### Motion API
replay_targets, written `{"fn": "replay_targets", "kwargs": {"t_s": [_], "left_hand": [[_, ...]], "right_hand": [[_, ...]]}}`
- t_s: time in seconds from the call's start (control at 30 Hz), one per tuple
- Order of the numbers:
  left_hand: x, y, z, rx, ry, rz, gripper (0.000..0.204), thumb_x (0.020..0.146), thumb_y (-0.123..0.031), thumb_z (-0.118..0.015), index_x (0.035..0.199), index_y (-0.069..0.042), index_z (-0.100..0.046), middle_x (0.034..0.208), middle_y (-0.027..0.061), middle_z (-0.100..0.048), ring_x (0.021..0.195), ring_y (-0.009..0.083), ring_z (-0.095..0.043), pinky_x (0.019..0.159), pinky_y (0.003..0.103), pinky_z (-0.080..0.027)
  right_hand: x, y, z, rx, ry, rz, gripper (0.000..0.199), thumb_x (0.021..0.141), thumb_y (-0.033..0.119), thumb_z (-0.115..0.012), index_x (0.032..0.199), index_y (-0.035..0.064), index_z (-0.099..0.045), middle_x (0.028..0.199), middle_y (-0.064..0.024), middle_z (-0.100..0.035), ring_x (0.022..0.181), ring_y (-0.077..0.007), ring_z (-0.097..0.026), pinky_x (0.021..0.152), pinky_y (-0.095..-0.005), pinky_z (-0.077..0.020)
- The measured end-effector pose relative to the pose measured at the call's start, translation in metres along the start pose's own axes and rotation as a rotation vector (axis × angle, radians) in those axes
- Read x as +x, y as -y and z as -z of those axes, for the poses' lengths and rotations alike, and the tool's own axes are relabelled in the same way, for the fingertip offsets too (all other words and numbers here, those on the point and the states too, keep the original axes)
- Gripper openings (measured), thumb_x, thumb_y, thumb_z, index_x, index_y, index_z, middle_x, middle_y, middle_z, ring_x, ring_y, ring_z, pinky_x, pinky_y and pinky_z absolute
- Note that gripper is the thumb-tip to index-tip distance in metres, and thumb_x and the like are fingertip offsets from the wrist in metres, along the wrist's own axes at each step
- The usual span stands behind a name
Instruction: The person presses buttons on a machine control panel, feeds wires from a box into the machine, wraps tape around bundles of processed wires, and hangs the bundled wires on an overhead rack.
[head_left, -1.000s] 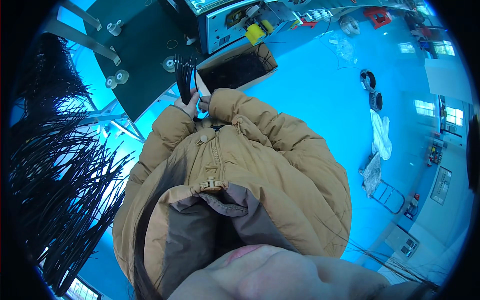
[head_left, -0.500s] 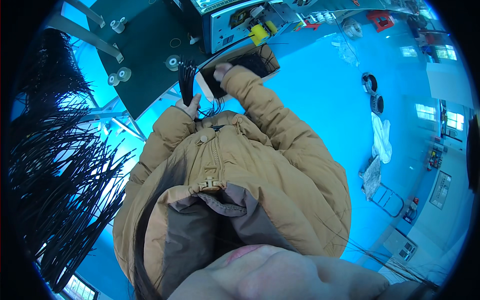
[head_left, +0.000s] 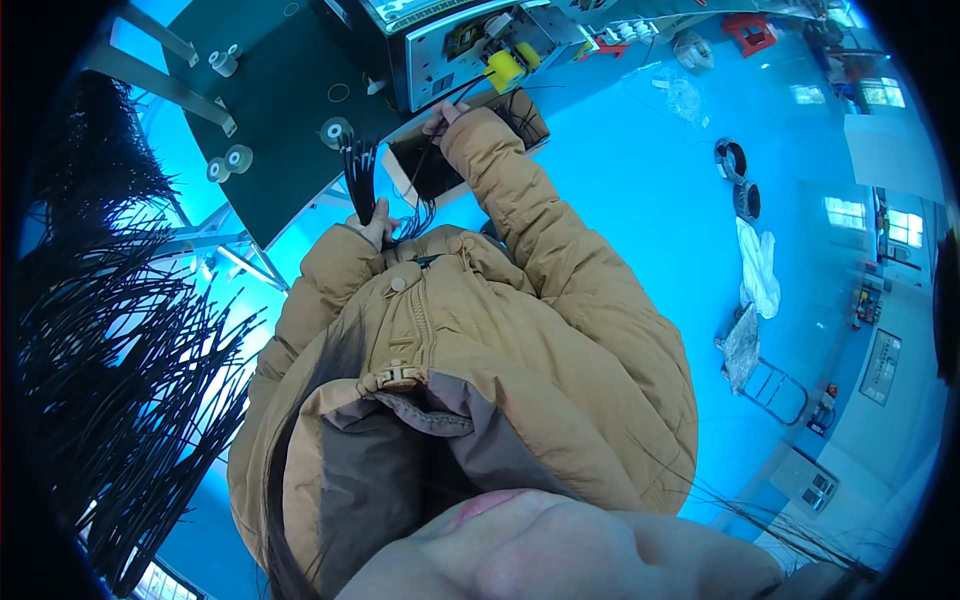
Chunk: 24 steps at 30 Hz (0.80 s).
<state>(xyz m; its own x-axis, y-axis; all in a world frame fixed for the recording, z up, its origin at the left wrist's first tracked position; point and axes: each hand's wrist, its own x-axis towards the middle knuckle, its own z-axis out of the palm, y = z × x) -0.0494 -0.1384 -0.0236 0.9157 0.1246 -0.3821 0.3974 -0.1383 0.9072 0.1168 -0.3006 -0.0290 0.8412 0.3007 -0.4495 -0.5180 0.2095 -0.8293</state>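
In my left hand (head_left: 378,226), close to the front of my jacket, is a bundle of black wires (head_left: 359,172) with pale tips. The bundle stands up out of the closed fingers, and thinner loose ends curl beside it. My right hand (head_left: 443,119) is raised over the cardboard box (head_left: 400,180), beside the front of a machine (head_left: 430,72). Its fingers pinch a thin black wire (head_left: 463,94), which runs up toward the yellow part (head_left: 505,70) on the machine. Whether its end touches the machine is too small to tell.
Large bunches of black wires (head_left: 120,360) hang at the left. A dark green table (head_left: 270,110) holds tape rolls (head_left: 335,132). Over the blue floor on the right are a red stool (head_left: 748,34), black coils (head_left: 732,158), white plastic (head_left: 758,265) and a trolley (head_left: 775,390).
My right hand has moved up from over the box toward the machine's yellow part, with a wire now visible in it. My left hand still holds its bundle.
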Motion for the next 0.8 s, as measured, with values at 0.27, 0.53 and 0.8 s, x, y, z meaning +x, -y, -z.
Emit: {"fn": "replay_targets", "kwargs": {"t_s": [0.27,0.53,0.8], "left_hand": [[0.000,-0.005,-0.005,-0.061,-0.043,0.090,0.041,0.073,-0.043,-0.052,0.071,-0.002,-0.052,0.047,0.0047,-0.045,0.039,0.0130,-0.046,0.039,0.026,-0.039],[-0.001,-0.021,-0.008,-0.042,-0.026,0.145,0.022,0.077,-0.026,-0.052,0.081,-0.004,-0.055,0.044,0.0038,-0.044,0.033,0.0097,-0.041,0.032,0.023,-0.031],[0.001,-0.018,-0.009,-0.087,-0.059,0.143,0.022,0.076,-0.025,-0.053,0.081,-0.005,-0.056,0.043,0.0026,-0.044,0.033,0.0092,-0.040,0.033,0.023,-0.031]], "right_hand": [[-0.013,0.010,-0.002,-0.178,-0.018,0.022,0.024,0.084,0.023,-0.032,0.088,0.0044,-0.048,0.068,-0.0068,-0.055,0.067,-0.0168,-0.052,0.062,-0.0250,-0.0406],[-0.020,-0.014,-0.002,-1.137,0.192,0.563,0.026,0.084,0.021,-0.030,0.086,0.0026,-0.049,0.074,-0.0082,-0.058,0.068,-0.0177,-0.054,0.065,-0.0245,-0.0413],[-0.012,-0.012,0.003,-0.258,-0.001,0.024,0.026,0.086,0.018,-0.027,0.087,-0.0015,-0.044,0.075,-0.0124,-0.057,0.069,-0.0183,-0.054,0.065,-0.0268,-0.0432]]}}
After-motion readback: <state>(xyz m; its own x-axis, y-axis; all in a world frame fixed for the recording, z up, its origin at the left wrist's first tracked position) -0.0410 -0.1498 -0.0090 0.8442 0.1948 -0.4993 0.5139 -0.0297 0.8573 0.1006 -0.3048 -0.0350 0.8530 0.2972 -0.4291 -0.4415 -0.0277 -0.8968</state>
